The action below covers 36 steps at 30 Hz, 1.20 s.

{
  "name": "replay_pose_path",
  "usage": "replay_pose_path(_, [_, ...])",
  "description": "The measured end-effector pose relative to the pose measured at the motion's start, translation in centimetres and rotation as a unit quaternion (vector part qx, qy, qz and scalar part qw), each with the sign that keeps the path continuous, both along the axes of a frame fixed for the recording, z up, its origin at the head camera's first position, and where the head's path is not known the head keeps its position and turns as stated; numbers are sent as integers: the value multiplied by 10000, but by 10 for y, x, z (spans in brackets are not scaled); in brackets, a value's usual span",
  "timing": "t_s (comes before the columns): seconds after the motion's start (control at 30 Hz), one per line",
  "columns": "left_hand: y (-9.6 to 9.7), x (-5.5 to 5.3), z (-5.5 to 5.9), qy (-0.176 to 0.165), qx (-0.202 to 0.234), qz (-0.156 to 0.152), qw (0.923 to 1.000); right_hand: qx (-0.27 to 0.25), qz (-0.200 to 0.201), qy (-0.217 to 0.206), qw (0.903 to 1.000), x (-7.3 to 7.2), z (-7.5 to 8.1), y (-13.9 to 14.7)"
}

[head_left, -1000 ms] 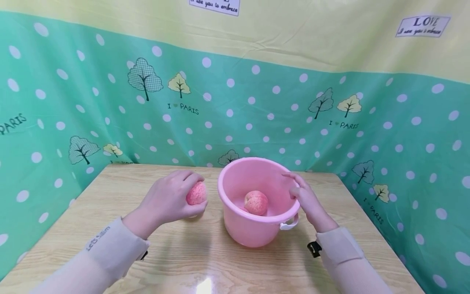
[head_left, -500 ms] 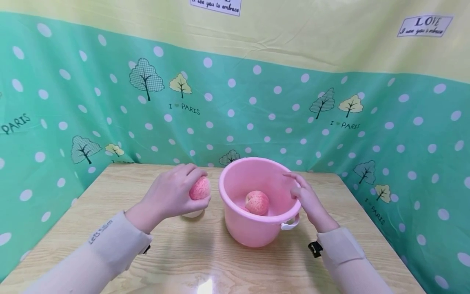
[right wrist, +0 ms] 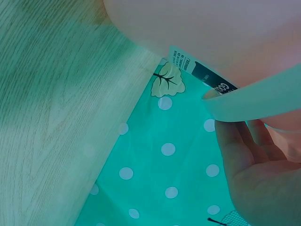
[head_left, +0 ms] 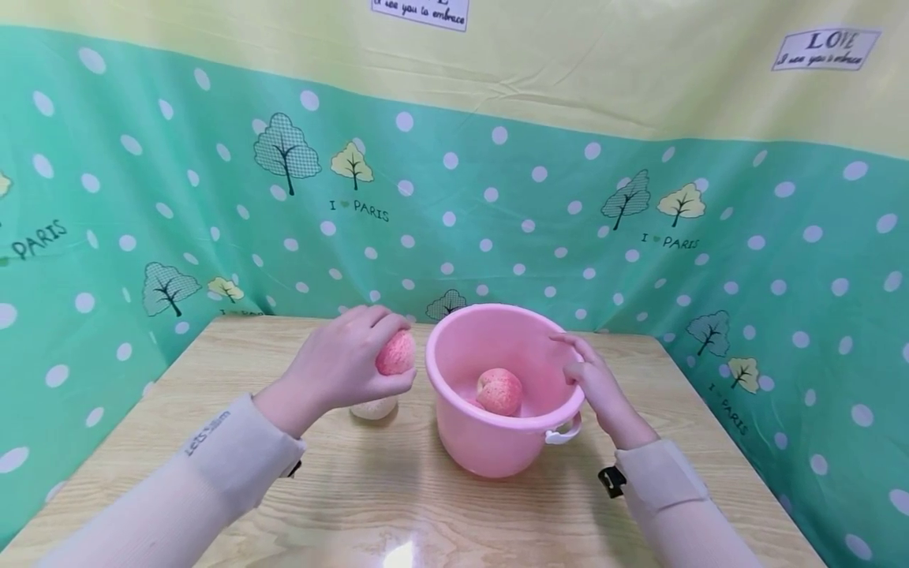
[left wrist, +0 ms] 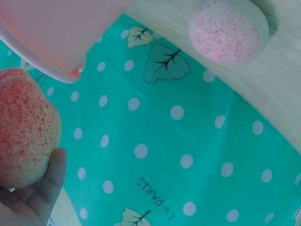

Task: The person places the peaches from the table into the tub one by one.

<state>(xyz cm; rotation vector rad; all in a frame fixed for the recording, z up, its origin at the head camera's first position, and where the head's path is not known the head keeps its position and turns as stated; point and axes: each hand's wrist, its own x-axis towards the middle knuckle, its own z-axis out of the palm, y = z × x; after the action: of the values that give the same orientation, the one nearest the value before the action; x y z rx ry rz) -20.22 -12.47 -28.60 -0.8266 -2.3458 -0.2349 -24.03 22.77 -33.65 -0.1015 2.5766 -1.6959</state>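
Observation:
My left hand (head_left: 341, 359) grips a pink speckled peach (head_left: 398, 353) in the air, left of the pink bucket (head_left: 490, 450). The left wrist view shows the fingers around the lower side of this peach (left wrist: 26, 132). Below the hand, a paler peach (head_left: 374, 408) sits on the table, partly hidden in the head view. Another peach (head_left: 499, 392) lies inside the bucket. At the bucket's right side, my right hand (head_left: 600, 383) holds the rim with fingers reaching over the inner wall. The bucket's pale handle (right wrist: 258, 99) crosses above the fingers in the right wrist view.
A wooden table (head_left: 298, 505) carries everything. Behind and at both sides hangs a green dotted cloth (head_left: 483, 197) with printed trees. A label (right wrist: 197, 70) is stuck on the bucket's outer wall.
My left hand has lifted the peach upward and slightly right, toward the bucket, uncovering more of the pale peach on the table. The right hand stays at the rim.

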Motion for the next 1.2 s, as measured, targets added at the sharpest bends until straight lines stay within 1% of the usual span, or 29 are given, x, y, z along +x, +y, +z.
replay_pose_path(0.37, [9, -6, 6, -52, -169, 58, 9998, -24, 12, 22, 10000, 0, 0, 1])
replay_pose_path(0.77, [15, -10, 11, 133, -247, -80, 9996, -19, -12, 26, 10000, 0, 0, 0])
replay_pose_path(1.2, [24, -13, 14, 58, -389, -229, 9990, -41, -12, -22, 10000, 2, 1, 0])
